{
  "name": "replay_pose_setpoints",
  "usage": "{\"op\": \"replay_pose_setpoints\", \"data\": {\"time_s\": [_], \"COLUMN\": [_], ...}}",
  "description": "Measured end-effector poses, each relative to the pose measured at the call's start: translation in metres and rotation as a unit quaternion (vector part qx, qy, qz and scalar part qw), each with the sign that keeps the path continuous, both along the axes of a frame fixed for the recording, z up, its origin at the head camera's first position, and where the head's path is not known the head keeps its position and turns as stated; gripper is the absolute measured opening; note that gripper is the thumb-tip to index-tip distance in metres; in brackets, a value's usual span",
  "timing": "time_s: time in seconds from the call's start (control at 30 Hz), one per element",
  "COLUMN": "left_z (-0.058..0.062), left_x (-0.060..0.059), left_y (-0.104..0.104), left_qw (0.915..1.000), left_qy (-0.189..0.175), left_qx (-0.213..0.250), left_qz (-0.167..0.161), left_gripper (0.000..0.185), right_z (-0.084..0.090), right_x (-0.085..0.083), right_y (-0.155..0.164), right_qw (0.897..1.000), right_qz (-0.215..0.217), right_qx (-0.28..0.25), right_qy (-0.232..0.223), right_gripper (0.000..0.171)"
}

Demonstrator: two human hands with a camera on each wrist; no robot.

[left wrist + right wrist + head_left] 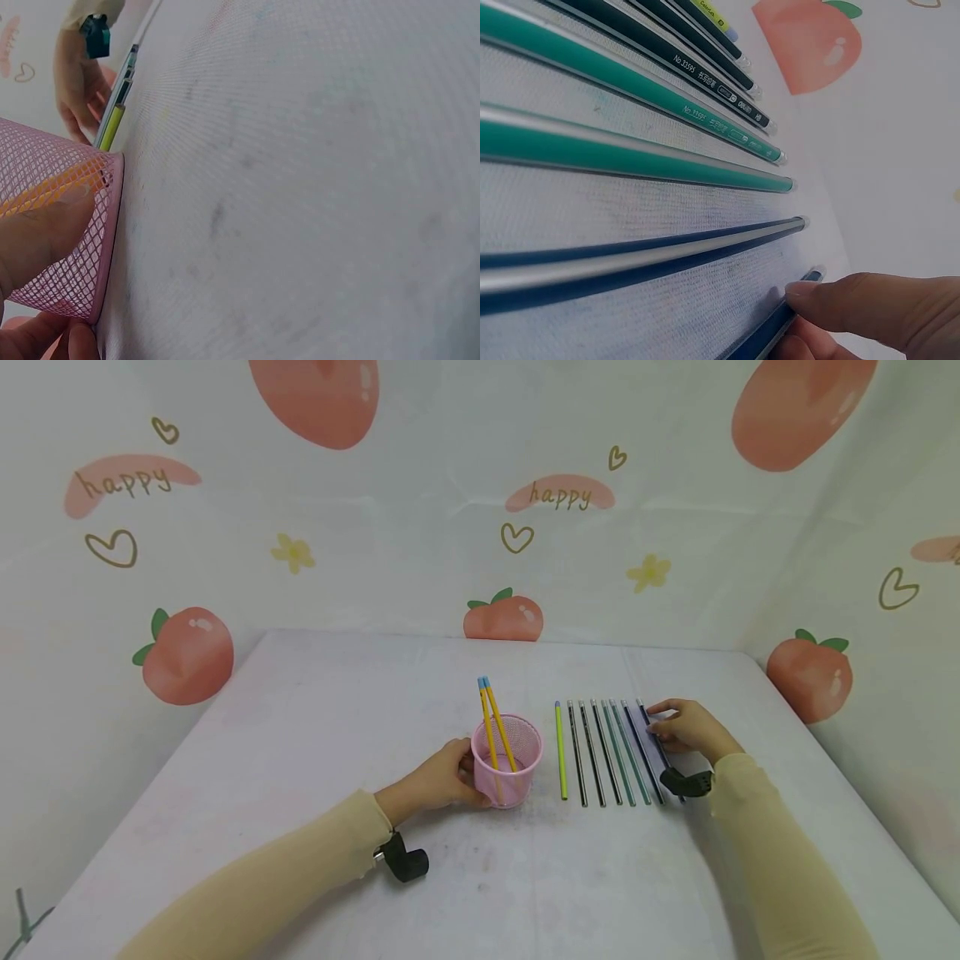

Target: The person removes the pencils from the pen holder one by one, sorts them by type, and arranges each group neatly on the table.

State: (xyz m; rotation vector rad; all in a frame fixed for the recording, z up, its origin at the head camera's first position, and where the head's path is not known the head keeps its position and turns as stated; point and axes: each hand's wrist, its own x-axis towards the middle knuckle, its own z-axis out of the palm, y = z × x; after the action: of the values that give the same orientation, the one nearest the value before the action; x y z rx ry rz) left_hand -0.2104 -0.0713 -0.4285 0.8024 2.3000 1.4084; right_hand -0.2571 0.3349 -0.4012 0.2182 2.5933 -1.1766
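Head view: left hand (438, 777) grips pink cup (507, 760); right hand (686, 727) pinches outermost pencil (660, 750), right of cup, bare table (300, 735) left.

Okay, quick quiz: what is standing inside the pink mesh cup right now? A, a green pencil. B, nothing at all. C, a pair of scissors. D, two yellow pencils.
D: the head view shows two yellow pencils with blue tips leaning inside the pink mesh cup, which the left hand holds by its side; the other pencils lie in a row on the table.
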Motion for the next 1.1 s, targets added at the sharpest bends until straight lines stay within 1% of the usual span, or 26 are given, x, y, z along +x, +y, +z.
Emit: {"op": "replay_pose_setpoints", "data": {"time_s": [0.2, 0.4, 0.67, 0.77, 0.9, 1.0, 1.1], "left_z": [0.001, 0.002, 0.003, 0.004, 0.003, 0.003, 0.003], "left_x": [0.000, 0.001, 0.002, 0.002, 0.001, 0.001, 0.002], "left_y": [0.000, 0.000, 0.000, 0.000, 0.000, 0.000, 0.000], "left_qw": [1.0000, 0.9999, 0.9999, 0.9999, 1.0000, 1.0000, 1.0000], "left_qy": [-0.001, -0.007, -0.006, -0.006, 0.000, 0.003, 0.002], "left_qx": [-0.001, -0.007, -0.007, -0.009, -0.006, -0.006, -0.008], "left_qz": [0.002, 0.010, 0.007, 0.008, 0.004, 0.002, 0.004], "left_gripper": [0.062, 0.062, 0.063, 0.063, 0.063, 0.062, 0.062], "right_z": [0.001, 0.001, 0.004, 0.008, 0.016, 0.023, 0.032], "right_x": [0.001, 0.001, 0.003, 0.005, 0.009, 0.012, 0.015], "right_y": [0.000, 0.001, 0.003, 0.000, -0.007, -0.016, -0.028], "right_qw": [1.000, 1.000, 0.999, 0.999, 0.996, 0.992, 0.984], "right_qz": [0.004, -0.004, -0.010, -0.013, -0.016, -0.009, 0.006], "right_qx": [-0.007, -0.028, -0.037, -0.042, -0.063, -0.089, -0.125], "right_qy": [0.002, 0.001, 0.003, 0.019, 0.057, 0.090, 0.124], "right_gripper": [0.052, 0.052, 0.051, 0.052, 0.053, 0.052, 0.051]}}
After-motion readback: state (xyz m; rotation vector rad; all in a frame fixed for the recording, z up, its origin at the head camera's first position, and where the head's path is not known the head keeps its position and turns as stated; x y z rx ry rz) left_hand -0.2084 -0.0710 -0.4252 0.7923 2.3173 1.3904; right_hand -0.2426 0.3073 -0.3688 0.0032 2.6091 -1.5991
